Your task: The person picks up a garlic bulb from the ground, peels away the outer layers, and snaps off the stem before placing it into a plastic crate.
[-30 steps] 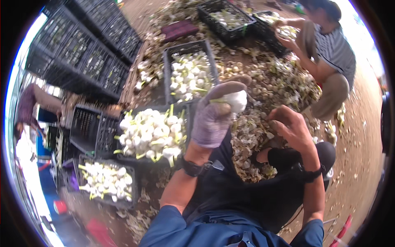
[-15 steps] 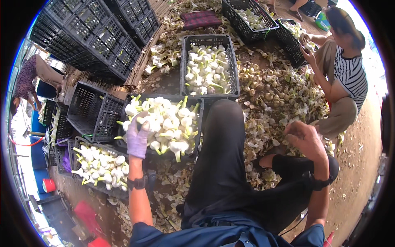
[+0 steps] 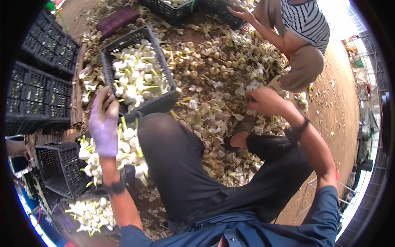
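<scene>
head view: white, rounded garlic bulbs (image 3: pixel 139 68), bearing trimmed pale green stalks, lie in three near heaps, one inside the black crate (image 3: pixel 163 61) ahead of you, two at your left; your gloved left hand (image 3: pixel 105 121) is loosely bent, half open; your bare right hand (image 3: pixel 265 101) is curled above the peelings (image 3: pixel 218 119); what either of the two grips cannot be told

Garlic (image 3: pixel 133 70) lies in crates (image 3: pixel 161 103) left of peelings (image 3: pixel 222 115).

Gloved L fingers (image 3: pixel 111 108) nr garlic (image 3: pixel 140 75); R fingers (image 3: pixel 252 99) abv peels (image 3: pixel 222 123).
</scene>
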The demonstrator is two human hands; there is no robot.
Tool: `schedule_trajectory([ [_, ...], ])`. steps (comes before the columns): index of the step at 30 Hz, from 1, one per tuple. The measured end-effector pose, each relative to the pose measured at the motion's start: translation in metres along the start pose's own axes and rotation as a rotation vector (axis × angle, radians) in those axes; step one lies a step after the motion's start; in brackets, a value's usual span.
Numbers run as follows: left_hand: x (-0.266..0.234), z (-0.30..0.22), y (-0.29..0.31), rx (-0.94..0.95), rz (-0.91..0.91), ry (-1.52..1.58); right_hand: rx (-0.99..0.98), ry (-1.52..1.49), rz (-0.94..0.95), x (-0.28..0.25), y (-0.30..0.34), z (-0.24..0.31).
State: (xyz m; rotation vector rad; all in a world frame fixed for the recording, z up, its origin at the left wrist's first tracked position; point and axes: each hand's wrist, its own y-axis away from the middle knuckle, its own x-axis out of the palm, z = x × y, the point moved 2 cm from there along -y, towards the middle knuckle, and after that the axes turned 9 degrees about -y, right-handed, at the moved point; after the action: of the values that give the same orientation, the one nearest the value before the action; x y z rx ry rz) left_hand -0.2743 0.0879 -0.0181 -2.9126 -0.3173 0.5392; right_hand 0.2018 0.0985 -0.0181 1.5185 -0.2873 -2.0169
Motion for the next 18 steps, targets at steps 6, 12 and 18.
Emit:
schedule_trajectory([
  [6,0.059,-0.145,0.088,-0.065,0.139,0.126,0.231,-0.138,-0.138,0.094,-0.14,-0.137],
  [12,0.117,-0.125,0.107,-0.263,0.291,0.268,0.391,-0.215,-0.26,0.21,-0.179,-0.145],
  [18,0.127,-0.114,0.097,-0.267,0.406,0.107,0.275,-0.036,-0.361,0.239,-0.183,-0.147],
])
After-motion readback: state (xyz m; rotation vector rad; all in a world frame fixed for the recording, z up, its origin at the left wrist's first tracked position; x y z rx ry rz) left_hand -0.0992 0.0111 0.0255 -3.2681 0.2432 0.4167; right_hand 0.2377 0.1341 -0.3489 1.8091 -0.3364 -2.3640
